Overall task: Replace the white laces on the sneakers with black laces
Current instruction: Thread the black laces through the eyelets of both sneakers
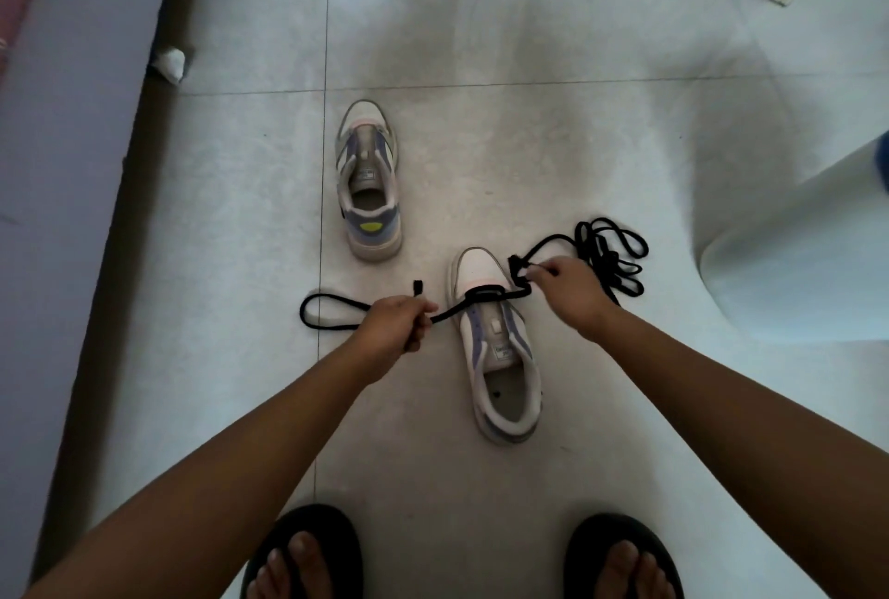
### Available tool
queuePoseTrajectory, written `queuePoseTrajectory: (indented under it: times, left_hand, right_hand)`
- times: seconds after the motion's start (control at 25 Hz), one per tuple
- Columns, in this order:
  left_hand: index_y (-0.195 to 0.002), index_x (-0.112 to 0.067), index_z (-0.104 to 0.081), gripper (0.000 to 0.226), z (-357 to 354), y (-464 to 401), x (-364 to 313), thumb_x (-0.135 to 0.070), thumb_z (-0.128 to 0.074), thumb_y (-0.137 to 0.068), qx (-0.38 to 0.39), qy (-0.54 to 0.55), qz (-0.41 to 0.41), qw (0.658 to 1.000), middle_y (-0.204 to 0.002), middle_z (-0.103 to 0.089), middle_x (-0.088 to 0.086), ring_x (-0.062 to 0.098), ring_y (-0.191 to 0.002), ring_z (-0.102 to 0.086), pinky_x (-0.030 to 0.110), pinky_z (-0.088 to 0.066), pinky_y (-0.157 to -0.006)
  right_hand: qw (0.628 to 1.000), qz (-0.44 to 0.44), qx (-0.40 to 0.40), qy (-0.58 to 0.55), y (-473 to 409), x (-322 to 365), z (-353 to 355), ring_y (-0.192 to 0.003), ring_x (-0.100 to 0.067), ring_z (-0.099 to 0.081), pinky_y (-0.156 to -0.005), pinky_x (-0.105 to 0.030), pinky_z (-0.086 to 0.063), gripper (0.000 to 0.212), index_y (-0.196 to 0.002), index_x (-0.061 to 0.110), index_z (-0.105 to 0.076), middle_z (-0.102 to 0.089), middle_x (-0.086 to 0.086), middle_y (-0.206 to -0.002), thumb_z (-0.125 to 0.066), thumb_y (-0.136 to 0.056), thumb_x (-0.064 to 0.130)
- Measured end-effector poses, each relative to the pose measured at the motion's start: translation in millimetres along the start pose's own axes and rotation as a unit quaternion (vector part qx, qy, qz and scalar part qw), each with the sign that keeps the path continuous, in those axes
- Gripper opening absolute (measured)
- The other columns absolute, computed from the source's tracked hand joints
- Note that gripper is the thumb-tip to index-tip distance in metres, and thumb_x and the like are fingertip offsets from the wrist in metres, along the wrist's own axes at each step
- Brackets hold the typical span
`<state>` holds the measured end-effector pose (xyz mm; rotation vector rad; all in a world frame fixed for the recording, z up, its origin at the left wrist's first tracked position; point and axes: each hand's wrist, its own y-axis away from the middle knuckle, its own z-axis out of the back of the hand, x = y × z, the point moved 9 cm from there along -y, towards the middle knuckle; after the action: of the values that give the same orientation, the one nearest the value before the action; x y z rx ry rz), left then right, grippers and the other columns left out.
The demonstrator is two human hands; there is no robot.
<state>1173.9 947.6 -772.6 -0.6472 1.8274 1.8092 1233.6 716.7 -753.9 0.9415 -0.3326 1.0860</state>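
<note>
Head view, lace: your left hand (403, 320) is gripping one end of the black lace (486, 293); your right hand (567, 286) is pinching the other.
Head view, sneaker: the near sneaker (500, 348) is lying on the floor (577, 141) between your hands, toe pointing away; the lace is crossing its toe-end eyelets, square to its long axis; both hands are sitting about equally near.

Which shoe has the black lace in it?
The nearer sneaker, between both hands: a black lace crosses its toe end. The farther sneaker shows no lace.
</note>
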Motion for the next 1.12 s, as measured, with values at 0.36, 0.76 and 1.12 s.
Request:
queuePoseTrajectory:
  times: [0.36, 0.76, 1.12]
  left_hand:
    - [-0.085, -0.005, -0.064, 0.032, -12.3, 2.0, 9.2, -0.029, -0.047, -0.098, -0.008, 0.080, 0.021, 0.997, -0.067, -0.043, 0.003, 0.011, -0.057, -0.036, 0.019, -0.035, -0.044]
    - [-0.081, 0.001, -0.057, 0.014, -8.8, -7.5, 3.5, 0.015, -0.057, -0.084, -0.050, 0.190, -0.022, 0.980, -0.080, -0.058, 0.014, 0.024, -0.075, -0.062, 0.020, -0.058, -0.063]
    - [-0.078, -0.012, -0.061, 0.015, -9.2, -9.8, -3.6, 0.001, -0.069, -0.081, -0.101, 0.004, -0.101, 0.990, -0.072, -0.063, 0.006, 0.016, -0.069, -0.060, 0.025, -0.053, -0.069]
  right_hand:
    - [0.894, -0.279, 0.124, -0.328, 38.6, -52.1, -34.1, -0.044, -0.011, -0.025, -0.046, -0.023, -0.024, 0.024, -0.082, 0.013, -0.048, -0.035, 0.001, -0.050, -0.039, -0.101, 0.025]
    - [0.900, -0.186, 0.111, -0.378, 29.4, -33.7, -32.9, -0.062, -0.013, -0.051, -0.051, -0.017, -0.050, 0.010, -0.088, 0.001, -0.059, -0.053, -0.010, -0.073, -0.051, -0.094, 0.002]
    - [0.955, -0.087, 0.025, -0.282, 20.0, -28.7, -21.2, -0.053, -0.006, -0.064, -0.052, -0.016, -0.051, 0.018, -0.078, 0.008, -0.062, -0.065, -0.007, -0.071, -0.067, -0.078, -0.009]
